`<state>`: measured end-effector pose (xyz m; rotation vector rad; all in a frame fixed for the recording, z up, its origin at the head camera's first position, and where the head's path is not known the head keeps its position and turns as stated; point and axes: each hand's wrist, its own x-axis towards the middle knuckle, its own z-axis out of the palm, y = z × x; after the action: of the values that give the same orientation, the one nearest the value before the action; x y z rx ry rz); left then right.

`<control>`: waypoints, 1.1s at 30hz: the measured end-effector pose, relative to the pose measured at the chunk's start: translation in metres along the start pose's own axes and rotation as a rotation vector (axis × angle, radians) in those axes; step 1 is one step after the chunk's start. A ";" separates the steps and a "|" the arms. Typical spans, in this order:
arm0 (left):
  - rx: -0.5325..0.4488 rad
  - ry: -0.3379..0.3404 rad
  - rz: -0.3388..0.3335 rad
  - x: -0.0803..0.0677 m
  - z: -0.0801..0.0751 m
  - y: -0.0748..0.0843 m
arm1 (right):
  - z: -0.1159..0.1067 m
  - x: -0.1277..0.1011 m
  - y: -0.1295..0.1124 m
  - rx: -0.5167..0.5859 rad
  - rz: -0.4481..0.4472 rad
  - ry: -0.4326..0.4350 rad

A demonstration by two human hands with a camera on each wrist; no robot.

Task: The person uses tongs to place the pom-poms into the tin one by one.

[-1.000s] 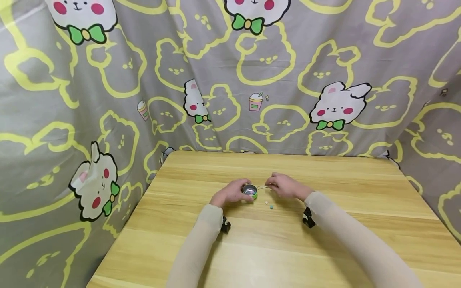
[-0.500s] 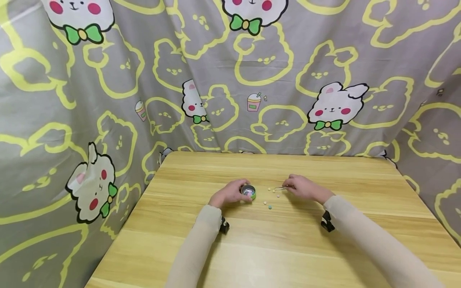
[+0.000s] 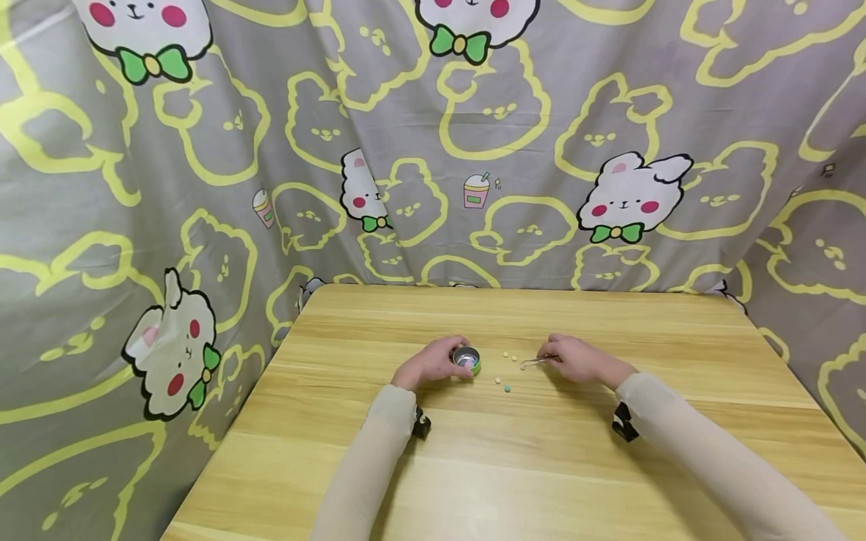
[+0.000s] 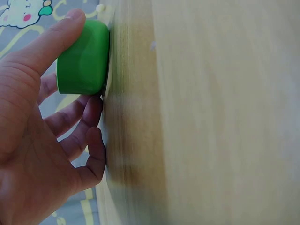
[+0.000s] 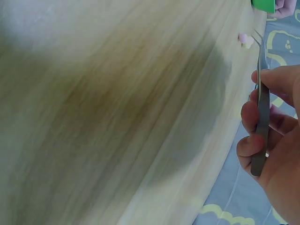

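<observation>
My left hand [image 3: 438, 361] grips a small round tin [image 3: 467, 363], green outside and shiny metal inside, which stands on the table. Something pinkish lies in it. In the left wrist view, the thumb presses along the tin's green wall [image 4: 83, 61] and the fingers reach behind it. My right hand [image 3: 575, 358] pinches metal tweezers [image 5: 263, 108] with thin bent tips. The tips are right at a pale pink bead [image 3: 522, 368]. Close by are two yellow beads [image 3: 514, 359]. A cream bead [image 3: 498, 381] and a teal bead [image 3: 507, 388] lie nearer the tin.
The wooden table [image 3: 473, 466] reaches back to a grey curtain [image 3: 406, 113] printed with yellow outlines and white bunnies. The curtain also hangs along the left and right sides. Black wrist cameras sit under both sleeves [image 3: 704, 443].
The tweezers in my right hand have moved from beside the tin rightward to the beads, then a little toward me to the pink bead. My left hand keeps its hold on the tin.
</observation>
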<state>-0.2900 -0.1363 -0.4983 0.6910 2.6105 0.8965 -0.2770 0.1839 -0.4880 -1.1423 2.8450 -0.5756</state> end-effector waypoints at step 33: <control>0.018 0.000 0.015 -0.001 -0.002 0.001 | 0.009 -0.007 0.013 -0.023 -0.157 0.107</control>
<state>-0.2892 -0.1368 -0.4960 0.7159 2.6196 0.8787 -0.2793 0.1945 -0.5018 -1.3887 2.8742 -0.6317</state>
